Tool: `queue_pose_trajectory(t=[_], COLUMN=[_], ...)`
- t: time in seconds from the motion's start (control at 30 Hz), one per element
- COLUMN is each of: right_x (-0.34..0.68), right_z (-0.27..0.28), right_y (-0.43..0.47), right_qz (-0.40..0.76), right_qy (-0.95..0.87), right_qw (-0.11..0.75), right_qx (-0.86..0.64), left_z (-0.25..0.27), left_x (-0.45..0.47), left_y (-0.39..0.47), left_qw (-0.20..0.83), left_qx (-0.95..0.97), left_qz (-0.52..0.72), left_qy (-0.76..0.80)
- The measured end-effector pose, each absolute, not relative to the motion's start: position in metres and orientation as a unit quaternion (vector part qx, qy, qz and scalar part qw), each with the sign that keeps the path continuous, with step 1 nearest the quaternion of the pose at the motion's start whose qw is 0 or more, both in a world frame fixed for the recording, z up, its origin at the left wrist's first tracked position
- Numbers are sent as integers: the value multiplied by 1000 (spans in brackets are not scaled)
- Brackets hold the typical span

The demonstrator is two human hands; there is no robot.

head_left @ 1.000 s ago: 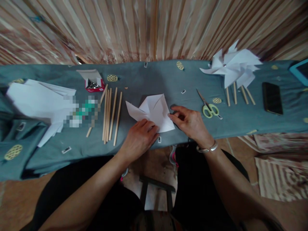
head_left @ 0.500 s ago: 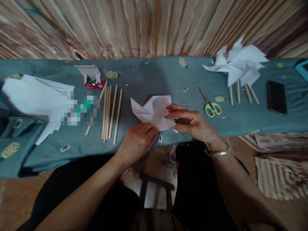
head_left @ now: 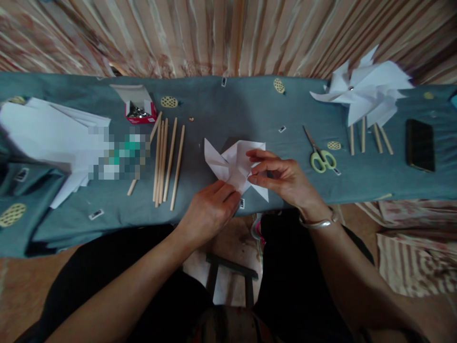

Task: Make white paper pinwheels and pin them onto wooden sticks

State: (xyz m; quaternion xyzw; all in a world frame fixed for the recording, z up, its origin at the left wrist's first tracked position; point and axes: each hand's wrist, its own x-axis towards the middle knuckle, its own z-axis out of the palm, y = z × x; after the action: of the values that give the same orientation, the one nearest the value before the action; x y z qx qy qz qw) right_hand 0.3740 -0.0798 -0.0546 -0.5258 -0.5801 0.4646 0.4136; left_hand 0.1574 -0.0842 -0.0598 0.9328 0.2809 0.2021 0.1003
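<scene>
A white paper pinwheel (head_left: 236, 167) with folded blades rests near the front edge of the cloth-covered table. My left hand (head_left: 213, 206) presses its fingers together on the lower edge of the paper, gripping it there. From the right, my right hand (head_left: 280, 175) has its thumb and middle finger close together at the paper's right side, with the index finger raised over a blade. A pointed corner sticks out below the right fingers. What lies under my left fingertips is hidden.
Wooden sticks (head_left: 166, 159), a red box of metal pins (head_left: 140, 113) and stacked white paper (head_left: 39, 128) are on the left. Green-handled scissors (head_left: 320, 159), finished pinwheels (head_left: 369, 93) on sticks and a phone (head_left: 420, 145) are on the right.
My right fingers have shifted from the paper's right edge inward, thumb and middle finger closer together. A pointed corner below them shows more now. The view has shifted slightly.
</scene>
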Motion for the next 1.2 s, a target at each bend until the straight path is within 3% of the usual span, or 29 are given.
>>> queue_pose_trajectory(t=[0.53, 1.2], right_x=[358, 355], right_z=[-64, -66], right_y=[-80, -80], right_qz=[278, 236], right_qy=[-681, -717], right_qw=[334, 304], right_qx=[-589, -581], left_z=[-59, -59], left_x=[157, 157], left_y=[-85, -85], left_qw=[104, 95], left_qx=[936, 927], left_qz=[191, 222], left_qy=[278, 288])
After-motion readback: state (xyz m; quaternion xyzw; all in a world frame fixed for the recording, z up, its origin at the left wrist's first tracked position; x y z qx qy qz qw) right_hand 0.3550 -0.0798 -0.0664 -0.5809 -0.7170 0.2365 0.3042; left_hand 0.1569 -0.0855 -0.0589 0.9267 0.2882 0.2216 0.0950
